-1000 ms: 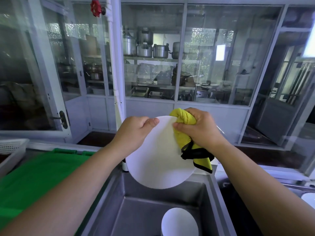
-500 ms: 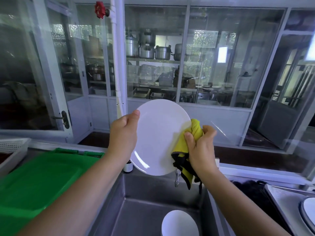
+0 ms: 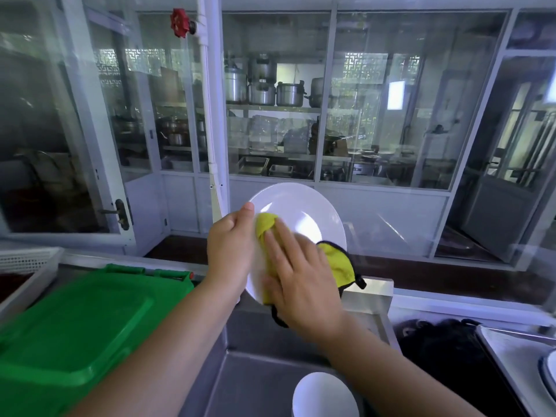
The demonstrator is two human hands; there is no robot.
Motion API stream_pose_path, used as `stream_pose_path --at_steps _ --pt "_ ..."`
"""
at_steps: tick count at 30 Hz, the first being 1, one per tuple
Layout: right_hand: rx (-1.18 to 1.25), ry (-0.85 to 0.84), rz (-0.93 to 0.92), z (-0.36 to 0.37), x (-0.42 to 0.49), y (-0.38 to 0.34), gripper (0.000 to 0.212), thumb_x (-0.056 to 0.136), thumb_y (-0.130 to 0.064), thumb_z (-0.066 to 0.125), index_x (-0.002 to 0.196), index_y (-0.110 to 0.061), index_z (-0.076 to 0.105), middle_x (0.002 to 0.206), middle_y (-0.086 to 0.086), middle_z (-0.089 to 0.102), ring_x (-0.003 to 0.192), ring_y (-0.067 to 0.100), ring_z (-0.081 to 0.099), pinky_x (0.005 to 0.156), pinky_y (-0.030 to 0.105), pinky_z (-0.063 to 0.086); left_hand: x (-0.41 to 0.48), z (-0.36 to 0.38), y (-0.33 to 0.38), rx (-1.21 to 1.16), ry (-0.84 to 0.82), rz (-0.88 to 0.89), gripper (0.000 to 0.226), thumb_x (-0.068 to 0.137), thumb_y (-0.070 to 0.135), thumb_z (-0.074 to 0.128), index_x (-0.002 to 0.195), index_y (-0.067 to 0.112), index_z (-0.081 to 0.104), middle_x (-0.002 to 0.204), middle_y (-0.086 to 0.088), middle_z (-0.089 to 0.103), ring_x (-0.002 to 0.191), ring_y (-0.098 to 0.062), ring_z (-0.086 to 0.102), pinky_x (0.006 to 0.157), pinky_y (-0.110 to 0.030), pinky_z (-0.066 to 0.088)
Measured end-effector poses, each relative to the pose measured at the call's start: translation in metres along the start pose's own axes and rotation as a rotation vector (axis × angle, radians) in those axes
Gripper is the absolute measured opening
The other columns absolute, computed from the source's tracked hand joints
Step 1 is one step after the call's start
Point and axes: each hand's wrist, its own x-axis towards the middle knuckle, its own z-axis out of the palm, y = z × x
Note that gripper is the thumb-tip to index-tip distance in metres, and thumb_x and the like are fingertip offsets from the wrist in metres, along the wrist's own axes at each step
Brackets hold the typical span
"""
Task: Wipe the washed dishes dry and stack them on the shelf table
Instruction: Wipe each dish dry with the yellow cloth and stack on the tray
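White plate (image 3: 307, 210): your left grip (image 3: 230, 245) clasps its rim; your right grip (image 3: 301, 281), fingers straight, presses the yellow cloth (image 3: 335, 261) onto it.

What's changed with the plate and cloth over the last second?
The white plate was flipped to show its face. The right hand slid the yellow cloth from the right rim onto that face, fingers now flat on it. The left hand still grips the left rim; the bowl stays in the sink.
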Motion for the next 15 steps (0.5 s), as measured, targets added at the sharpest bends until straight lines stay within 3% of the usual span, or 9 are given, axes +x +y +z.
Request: stream_pose_path --at_steps 3,5,7,12,15 --pt "-0.065 -0.035 -0.129 0.0 -0.022 0.004 0.055 0.088 -0.031 0.05 0.14 -0.014 0.047 0.152 0.007 0.039 0.113 0.029 0.048 0.091 0.038 0.035 0.006 -0.008 -0.006 0.01 0.01 -0.003 0.035 0.096 0.041 0.052 0.081 0.009 0.057 0.078 -0.005 0.05 0.073 -0.015 0.045 0.061 -0.028 0.037" --pt "-0.094 -0.032 -0.158 0.0 -0.028 0.016 0.053 0.089 -0.027 0.051 0.14 -0.016 0.044 0.151 0.004 0.04 0.108 0.028 0.048 0.088 0.037 0.034 0.007 -0.014 -0.01 0.027 -0.006 0.003 0.049 0.095 0.045 0.051 0.08 -0.002 0.056 0.076 -0.006 0.049 0.072 -0.016 0.044 0.064 -0.031 0.037" --pt "-0.143 -0.023 -0.129 -0.003 -0.025 0.033 0.053 0.089 -0.024 0.05 0.141 -0.017 0.042 0.149 0.004 0.043 0.104 0.028 0.047 0.083 0.039 0.034 0.007 -0.018 -0.01 0.055 -0.026 0.006 0.055 0.094 0.048 0.05 0.081 -0.006 0.055 0.074 -0.006 0.048 0.069 -0.016 0.043 0.065 -0.031 0.035" --pt "-0.347 0.013 -0.012 -0.017 0.013 0.068 0.055 0.09 -0.024 0.053 0.143 -0.013 0.041 0.149 0.008 0.042 0.102 0.032 0.043 0.08 0.041 0.03 0.006 -0.019 -0.008 0.071 -0.125 -0.026 0.044 0.077 0.065 0.05 0.082 0.021 0.055 0.078 -0.001 0.048 0.071 -0.014 0.045 0.068 -0.031 0.035" --pt "-0.403 0.036 0.052 -0.022 0.027 0.071 0.06 0.088 -0.02 0.062 0.143 -0.009 0.043 0.149 0.01 0.042 0.102 0.032 0.041 0.08 0.041 0.03 0.003 -0.017 -0.007 -0.012 -0.096 -0.068 0.045 0.084 0.058 0.053 0.079 0.013 0.055 0.08 -0.002 0.048 0.071 -0.016 0.044 0.067 -0.032 0.034"
